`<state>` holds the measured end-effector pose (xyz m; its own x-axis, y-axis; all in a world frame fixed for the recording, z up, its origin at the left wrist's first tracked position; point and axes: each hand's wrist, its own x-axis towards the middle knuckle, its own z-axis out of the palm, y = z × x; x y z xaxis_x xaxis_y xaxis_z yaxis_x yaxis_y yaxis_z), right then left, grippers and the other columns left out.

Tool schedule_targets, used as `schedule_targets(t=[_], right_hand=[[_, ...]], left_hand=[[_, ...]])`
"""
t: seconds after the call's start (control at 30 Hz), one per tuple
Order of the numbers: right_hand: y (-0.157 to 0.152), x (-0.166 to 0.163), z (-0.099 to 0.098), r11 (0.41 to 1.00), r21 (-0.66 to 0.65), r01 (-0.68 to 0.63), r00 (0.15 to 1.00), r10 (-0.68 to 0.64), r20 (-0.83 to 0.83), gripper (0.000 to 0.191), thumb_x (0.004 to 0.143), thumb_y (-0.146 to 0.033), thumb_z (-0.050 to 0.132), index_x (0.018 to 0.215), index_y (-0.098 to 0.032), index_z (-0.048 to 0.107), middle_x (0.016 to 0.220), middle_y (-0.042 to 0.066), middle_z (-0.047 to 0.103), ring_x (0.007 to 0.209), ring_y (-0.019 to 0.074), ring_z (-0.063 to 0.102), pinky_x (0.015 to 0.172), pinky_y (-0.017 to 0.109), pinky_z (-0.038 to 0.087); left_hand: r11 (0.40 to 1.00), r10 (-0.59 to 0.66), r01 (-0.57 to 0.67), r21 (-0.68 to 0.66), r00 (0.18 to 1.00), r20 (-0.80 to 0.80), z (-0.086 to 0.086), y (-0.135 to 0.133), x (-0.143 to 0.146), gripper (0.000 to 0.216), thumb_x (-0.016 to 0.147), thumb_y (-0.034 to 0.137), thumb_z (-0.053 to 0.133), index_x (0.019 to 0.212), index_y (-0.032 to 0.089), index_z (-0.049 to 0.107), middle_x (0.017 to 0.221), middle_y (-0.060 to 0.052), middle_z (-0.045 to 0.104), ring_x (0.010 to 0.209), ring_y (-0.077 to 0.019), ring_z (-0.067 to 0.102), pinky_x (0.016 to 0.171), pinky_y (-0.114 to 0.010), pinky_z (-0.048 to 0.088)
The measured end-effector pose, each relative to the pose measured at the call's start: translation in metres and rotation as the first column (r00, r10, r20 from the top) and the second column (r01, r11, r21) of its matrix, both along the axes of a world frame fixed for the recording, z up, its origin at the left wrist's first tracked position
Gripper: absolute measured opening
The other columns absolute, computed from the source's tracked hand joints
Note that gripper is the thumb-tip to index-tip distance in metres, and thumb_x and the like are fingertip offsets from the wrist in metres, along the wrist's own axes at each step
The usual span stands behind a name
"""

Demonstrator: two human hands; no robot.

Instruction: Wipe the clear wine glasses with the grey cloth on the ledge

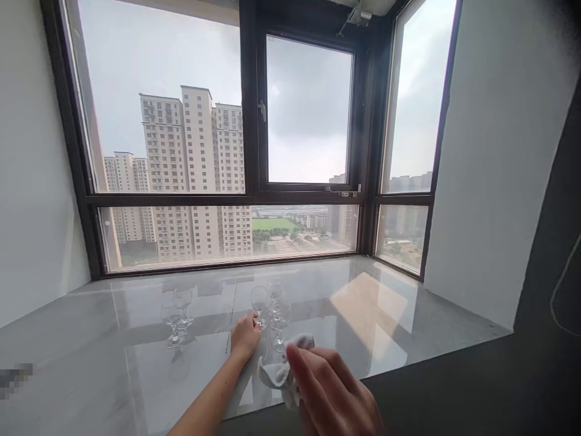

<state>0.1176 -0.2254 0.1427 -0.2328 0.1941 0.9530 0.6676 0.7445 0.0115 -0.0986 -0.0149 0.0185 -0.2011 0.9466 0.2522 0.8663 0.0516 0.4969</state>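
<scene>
My left hand (245,334) reaches out over the shiny sill, its fingers closed at the stem of a clear wine glass (258,299). That glass stands upright; my hand hides part of its lower end. Right beside it are two more wine glasses, one behind (274,289) and one nearer me (281,315). Close to the camera, my right hand (338,390) is closed around a crumpled whitish cloth (276,372), which hangs out past the thumb and fingers.
Two other wine glasses, a front one (171,313) and a rear one (183,300), stand together on the left of the glossy grey sill (136,375). Dark-framed windows (308,197) rise behind. A white wall (490,151) borders the right side, and the sill's front edge runs diagonally.
</scene>
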Motion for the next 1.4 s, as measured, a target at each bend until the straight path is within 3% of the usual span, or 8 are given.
schedule_targets(t=[0.13, 0.23, 0.4, 0.7, 1.0, 1.1, 1.3, 1.4], right_hand=[[0.060, 0.024, -0.044, 0.946, -0.185, 0.267, 0.962, -0.273, -0.011, 0.063, 0.093, -0.008, 0.039, 0.154, -0.026, 0.030, 0.101, 0.008, 0.071, 0.091, 0.0230, 0.070, 0.054, 0.025, 0.055], [0.105, 0.037, -0.085, 0.757, -0.416, 0.504, 0.841, -0.540, 0.035, 0.060, 0.091, -0.005, 0.036, 0.148, -0.024, 0.035, 0.101, 0.010, 0.069, 0.087, 0.0248, 0.069, 0.044, 0.025, 0.046], [0.142, 0.040, -0.126, 0.591, -0.606, 0.532, 0.805, -0.575, 0.146, 0.059, 0.087, 0.002, 0.034, 0.141, -0.021, 0.041, 0.110, 0.011, 0.066, 0.097, 0.0235, 0.067, 0.056, 0.025, 0.047], [0.144, 0.037, -0.143, 0.569, -0.756, 0.325, 0.888, -0.459, 0.037, 0.052, 0.087, -0.011, 0.041, 0.138, -0.021, 0.039, 0.120, 0.010, 0.063, 0.102, 0.0230, 0.065, 0.064, 0.028, 0.044], [0.145, 0.039, -0.141, 0.504, -0.810, 0.301, 0.892, -0.450, 0.052, 0.047, 0.095, -0.022, 0.036, 0.141, -0.024, 0.035, 0.127, 0.011, 0.061, 0.099, 0.0233, 0.066, 0.057, 0.027, 0.040], [0.148, 0.041, -0.145, 0.524, -0.796, 0.303, 0.889, -0.457, 0.038, 0.045, 0.095, -0.022, 0.034, 0.140, -0.023, 0.038, 0.125, 0.011, 0.063, 0.101, 0.0250, 0.065, 0.058, 0.028, 0.041], [0.154, 0.044, -0.152, 0.567, -0.768, 0.298, 0.890, -0.457, 0.008, 0.042, 0.095, -0.027, 0.032, 0.136, -0.022, 0.040, 0.119, 0.011, 0.064, 0.104, 0.0268, 0.063, 0.062, 0.029, 0.043], [0.156, 0.044, -0.153, 0.576, -0.756, 0.310, 0.883, -0.470, 0.004, 0.042, 0.094, -0.028, 0.033, 0.135, -0.021, 0.041, 0.118, 0.012, 0.065, 0.106, 0.0273, 0.062, 0.064, 0.030, 0.044]], left_hand=[[1.000, 0.020, -0.020, -0.011, 1.000, 0.018, 0.001, -0.001, 0.001, 0.040, 0.091, 0.017, 0.046, 0.129, 0.022, 0.054, 0.106, -0.006, 0.071, 0.108, -0.0211, 0.061, 0.091, -0.033, 0.040], [1.000, 0.018, -0.019, 0.022, 0.998, 0.057, 0.001, -0.003, 0.002, 0.043, 0.091, 0.017, 0.045, 0.134, 0.021, 0.050, 0.105, -0.005, 0.071, 0.102, -0.0191, 0.062, 0.090, -0.030, 0.039], [0.999, 0.035, -0.036, 0.026, 0.999, 0.019, 0.002, -0.005, 0.005, 0.043, 0.091, 0.019, 0.046, 0.134, 0.019, 0.050, 0.111, -0.008, 0.070, 0.109, -0.0213, 0.060, 0.092, -0.031, 0.038], [1.000, 0.016, -0.016, 0.002, 0.989, -0.146, -0.004, -0.003, 0.012, 0.056, 0.087, 0.026, 0.050, 0.142, 0.015, 0.046, 0.121, -0.017, 0.067, 0.126, -0.0298, 0.051, 0.105, -0.045, 0.033], [0.988, 0.076, -0.093, 0.127, 0.989, 0.128, -0.003, -0.007, 0.006, 0.044, 0.088, 0.026, 0.045, 0.131, 0.018, 0.052, 0.141, -0.016, 0.055, 0.134, -0.0292, 0.046, 0.109, -0.045, 0.035], [0.910, 0.064, -0.142, 0.389, 0.976, 0.207, 0.000, -0.021, -0.016, 0.033, 0.088, 0.022, 0.042, 0.118, 0.019, 0.055, 0.122, -0.013, 0.060, 0.119, -0.0266, 0.054, 0.102, -0.042, 0.042], [0.482, 0.289, -0.417, 0.771, 0.906, 0.310, 0.028, -0.045, -0.095, 0.056, 0.081, 0.030, 0.054, 0.133, 0.018, 0.036, 0.132, -0.016, 0.039, 0.130, -0.0347, 0.036, 0.110, -0.058, 0.029], [0.481, 0.336, -0.482, 0.732, 0.873, 0.355, 0.030, -0.052, -0.130, 0.071, 0.075, 0.033, 0.059, 0.138, 0.018, 0.028, 0.137, -0.018, 0.034, 0.132, -0.0368, 0.034, 0.110, -0.059, 0.028]])
